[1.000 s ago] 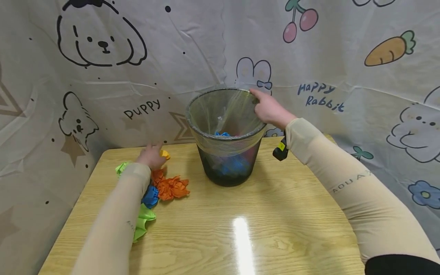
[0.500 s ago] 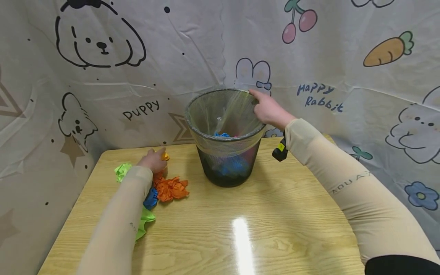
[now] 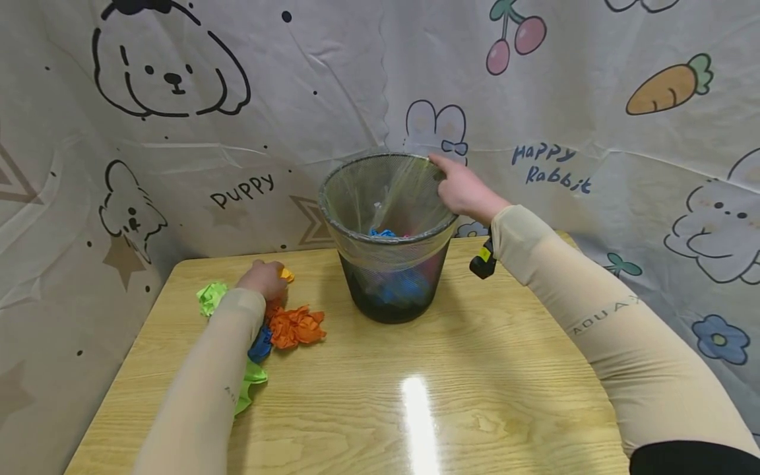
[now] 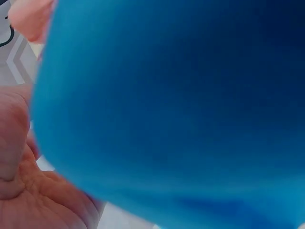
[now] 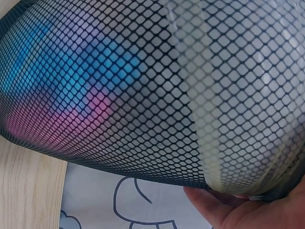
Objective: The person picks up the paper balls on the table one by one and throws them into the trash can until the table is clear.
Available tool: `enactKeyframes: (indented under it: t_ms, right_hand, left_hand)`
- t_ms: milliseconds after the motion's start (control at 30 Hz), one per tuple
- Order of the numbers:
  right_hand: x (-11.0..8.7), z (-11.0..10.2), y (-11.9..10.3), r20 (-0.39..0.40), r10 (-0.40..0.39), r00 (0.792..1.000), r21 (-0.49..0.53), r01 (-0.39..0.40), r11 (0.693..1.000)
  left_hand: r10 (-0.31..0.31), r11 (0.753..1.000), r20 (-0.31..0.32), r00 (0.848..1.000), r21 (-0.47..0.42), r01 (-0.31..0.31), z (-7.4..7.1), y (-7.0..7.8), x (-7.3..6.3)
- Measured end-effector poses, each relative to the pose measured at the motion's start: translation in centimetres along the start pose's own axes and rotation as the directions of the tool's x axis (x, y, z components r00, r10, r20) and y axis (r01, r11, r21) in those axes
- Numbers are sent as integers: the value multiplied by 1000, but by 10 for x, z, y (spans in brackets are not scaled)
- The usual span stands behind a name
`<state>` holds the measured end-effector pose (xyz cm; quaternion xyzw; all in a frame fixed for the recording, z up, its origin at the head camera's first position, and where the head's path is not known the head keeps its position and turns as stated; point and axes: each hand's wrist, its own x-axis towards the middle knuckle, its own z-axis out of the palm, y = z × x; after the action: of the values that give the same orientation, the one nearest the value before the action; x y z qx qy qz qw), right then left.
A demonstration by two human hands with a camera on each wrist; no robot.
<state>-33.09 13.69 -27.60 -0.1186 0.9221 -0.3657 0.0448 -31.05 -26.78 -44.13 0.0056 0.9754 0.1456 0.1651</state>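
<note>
My left hand [image 3: 264, 280] is at the back left of the table, its fingers at a small yellow-orange crumpled paper ball [image 3: 287, 275] and seemingly gripping it; the fingertips are hidden. Just in front lie orange crumpled paper [image 3: 297, 326], blue crumpled paper [image 3: 260, 344] and green paper [image 3: 252, 381], partly under the forearm. Blue paper [image 4: 157, 105] fills most of the left wrist view. My right hand [image 3: 469, 191] holds the rim of a black mesh wastebasket [image 3: 394, 293] with a clear liner. Blue and pink paper [image 5: 100, 71] shows through its mesh.
Another green paper ball [image 3: 211, 298] lies left of the left forearm. Wooden tabletop [image 3: 475, 382] stretches in front of the basket. A printed cloth [image 3: 332, 86] hangs close behind the table. A black wrist device [image 3: 483, 260] hangs under the right wrist.
My left hand has come slightly toward me and to the right, and the yellow-orange paper ball has shifted with it. The right hand and wastebasket stay put.
</note>
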Motion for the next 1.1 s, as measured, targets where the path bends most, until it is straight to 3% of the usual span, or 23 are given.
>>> enactKeyframes:
  t_ms: [233, 733, 1100]
  right_hand:
    - [0, 0, 0, -1, -3, 1000, -7, 3, 1000]
    - [0, 1, 0, -2, 0, 1000, -3, 0, 1000]
    - [-1, 1, -1, -5, 5, 1000, 7, -5, 1000]
  left_hand:
    - [39, 999, -59, 998, 29, -37, -1, 1, -1]
    - [37, 999, -86, 996, 3, -37, -3, -3, -3]
    - [67, 996, -188, 980, -39, -76, -12, -10, -11]
